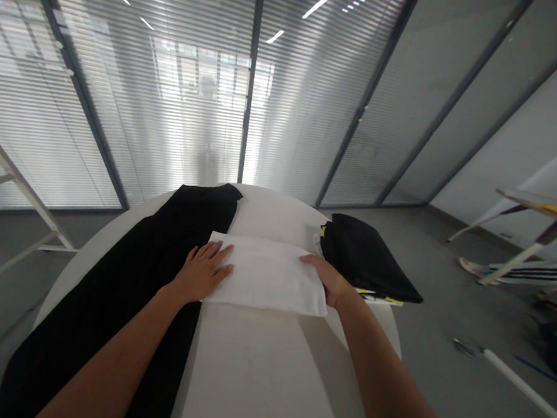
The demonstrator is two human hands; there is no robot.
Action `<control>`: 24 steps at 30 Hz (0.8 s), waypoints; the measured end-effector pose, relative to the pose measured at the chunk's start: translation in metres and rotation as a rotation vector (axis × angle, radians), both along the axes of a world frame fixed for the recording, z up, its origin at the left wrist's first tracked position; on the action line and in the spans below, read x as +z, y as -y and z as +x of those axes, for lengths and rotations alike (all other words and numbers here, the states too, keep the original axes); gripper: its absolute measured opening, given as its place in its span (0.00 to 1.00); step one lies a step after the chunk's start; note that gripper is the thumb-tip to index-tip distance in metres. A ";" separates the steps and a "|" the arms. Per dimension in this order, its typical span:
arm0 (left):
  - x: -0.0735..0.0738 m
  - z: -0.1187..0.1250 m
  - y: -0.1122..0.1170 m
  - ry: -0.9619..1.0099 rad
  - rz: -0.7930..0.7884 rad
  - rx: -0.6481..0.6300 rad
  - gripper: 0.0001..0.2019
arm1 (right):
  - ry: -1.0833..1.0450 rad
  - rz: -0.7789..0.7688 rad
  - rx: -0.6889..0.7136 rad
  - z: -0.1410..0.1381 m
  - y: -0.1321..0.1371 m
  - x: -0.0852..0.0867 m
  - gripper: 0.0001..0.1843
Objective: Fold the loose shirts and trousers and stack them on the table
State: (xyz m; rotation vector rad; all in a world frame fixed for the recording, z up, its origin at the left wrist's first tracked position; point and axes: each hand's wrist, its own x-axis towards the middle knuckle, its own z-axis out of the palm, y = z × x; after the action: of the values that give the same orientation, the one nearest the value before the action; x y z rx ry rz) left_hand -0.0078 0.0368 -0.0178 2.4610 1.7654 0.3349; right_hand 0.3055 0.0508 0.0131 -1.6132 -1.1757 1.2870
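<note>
White cloth (265,275), seemingly plain; black garment (152,255).

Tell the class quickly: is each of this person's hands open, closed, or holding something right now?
Left hand: open, flat on the folded white cloth, not gripping.
Right hand: open, resting on the cloth's right edge, not visibly gripping.

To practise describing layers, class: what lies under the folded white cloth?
The folded white cloth lies on the round white table, beside a black garment. The tabletop beneath it is covered, unseen.

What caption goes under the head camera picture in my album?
Left hand and right hand rest on a folded white cloth, between long black fabric and folded black fabric.
</note>
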 end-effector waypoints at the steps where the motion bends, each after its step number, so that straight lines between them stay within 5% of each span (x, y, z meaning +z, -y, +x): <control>1: 0.000 0.000 0.000 0.000 0.001 0.001 0.30 | -0.017 -0.006 -0.003 -0.001 0.000 0.000 0.18; 8: 0.002 0.000 0.000 0.015 -0.009 -0.001 0.30 | 0.135 0.291 0.032 -0.005 0.000 0.003 0.26; 24: 0.003 0.000 0.001 0.015 0.003 0.009 0.30 | 0.154 0.350 -0.102 -0.004 -0.013 -0.013 0.37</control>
State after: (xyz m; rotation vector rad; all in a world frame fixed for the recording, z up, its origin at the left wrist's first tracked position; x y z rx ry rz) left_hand -0.0073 0.0359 -0.0147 2.4471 1.7713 0.3563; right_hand 0.3015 0.0638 0.0003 -1.5079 -1.3107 0.8487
